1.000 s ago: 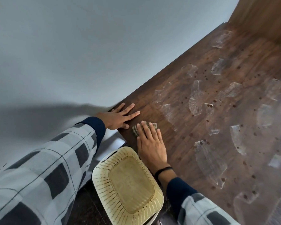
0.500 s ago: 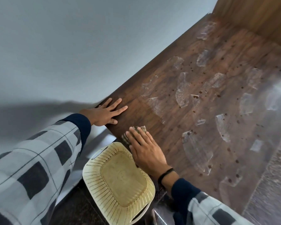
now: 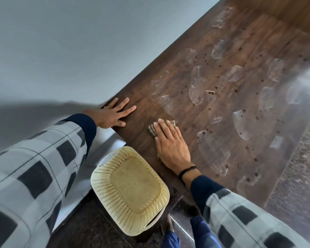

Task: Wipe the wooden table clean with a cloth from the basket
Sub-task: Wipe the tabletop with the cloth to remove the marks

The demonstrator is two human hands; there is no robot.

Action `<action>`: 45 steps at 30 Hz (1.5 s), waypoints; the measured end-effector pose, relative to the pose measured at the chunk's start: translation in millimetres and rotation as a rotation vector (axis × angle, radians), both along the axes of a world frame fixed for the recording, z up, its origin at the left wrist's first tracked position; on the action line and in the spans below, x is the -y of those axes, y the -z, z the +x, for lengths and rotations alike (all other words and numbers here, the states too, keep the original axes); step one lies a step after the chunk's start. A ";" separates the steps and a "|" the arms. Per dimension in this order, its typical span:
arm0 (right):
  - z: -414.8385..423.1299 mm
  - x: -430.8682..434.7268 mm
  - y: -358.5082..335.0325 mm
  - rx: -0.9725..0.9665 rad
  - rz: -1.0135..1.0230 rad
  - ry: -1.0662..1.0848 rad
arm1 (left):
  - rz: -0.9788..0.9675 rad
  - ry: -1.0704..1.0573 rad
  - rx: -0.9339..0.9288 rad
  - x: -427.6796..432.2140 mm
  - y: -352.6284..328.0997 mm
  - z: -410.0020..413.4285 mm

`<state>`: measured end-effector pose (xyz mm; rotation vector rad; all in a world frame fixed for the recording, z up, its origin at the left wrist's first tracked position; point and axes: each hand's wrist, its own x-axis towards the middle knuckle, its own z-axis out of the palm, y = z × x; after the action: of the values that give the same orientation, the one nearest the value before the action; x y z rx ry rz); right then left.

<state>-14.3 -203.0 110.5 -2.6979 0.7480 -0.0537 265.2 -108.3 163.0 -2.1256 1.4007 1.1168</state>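
Note:
The dark wooden table (image 3: 231, 33) is covered with whitish smears and small dark spots. My right hand (image 3: 170, 145) lies flat with straight fingers on a striped brown cloth (image 3: 151, 130), pressing it onto the table near its near-left corner; most of the cloth is hidden under the palm. My left hand (image 3: 111, 113) rests flat on the table's left edge, fingers spread, holding nothing. A cream plastic basket (image 3: 131, 190) sits below the table's near end, with nothing visible inside it.
A plain grey wall (image 3: 79, 42) runs along the table's left edge. Dark speckled floor (image 3: 82, 230) lies under the basket. A speckled stone surface (image 3: 297, 167) borders the table on the right.
The cloth and my right hand slid back toward the near edge, then forward again a little. My left hand stayed planted on the table's edge. The camera view shifted.

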 end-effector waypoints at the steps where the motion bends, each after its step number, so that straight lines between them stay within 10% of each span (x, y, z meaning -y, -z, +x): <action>1: 4.2 -9.2 -1.1 0.001 0.021 0.040 | 0.006 -0.004 -0.003 0.5 -1.2 -0.1; 6: -35.9 -14.2 5.0 0.006 -0.035 -0.355 | 0.014 -0.004 -0.006 -0.6 -2.2 -1.2; 11: -14.8 -2.8 -2.1 -0.007 0.019 0.005 | 0.021 -0.014 0.000 1.1 -3.7 -1.8; 16: -59.5 -12.8 5.7 0.004 -0.052 -0.400 | 0.026 -0.011 -0.007 0.1 -5.1 -3.1; 21: -34.5 -15.8 -3.1 -0.011 0.009 -0.073 | 0.011 -0.007 -0.003 0.7 -4.6 -1.5; 26: -78.9 0.3 1.8 -0.020 -0.058 -0.526 | 0.009 -0.014 -0.009 -0.5 -3.4 -2.0; 31: -60.9 0.8 -3.4 -0.015 -0.029 -0.191 | 0.013 -0.013 0.010 1.1 -4.1 -1.5; 36: -94.2 17.8 -1.3 -0.046 -0.075 -0.590 | 0.007 -0.002 0.024 -0.8 -1.1 -1.9; 41: -65.7 -10.5 -3.7 -0.031 -0.032 -0.160 | 0.005 -0.022 0.010 2.2 -4.0 -1.9; 45: -113.0 -8.8 -0.4 -0.010 -0.045 -0.553 | -0.007 -0.030 0.002 -1.7 -1.5 -0.9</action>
<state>-127.3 -194.2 110.9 -2.8470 -0.0157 0.0781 264.2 -106.6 164.6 -2.1593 1.3777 1.1217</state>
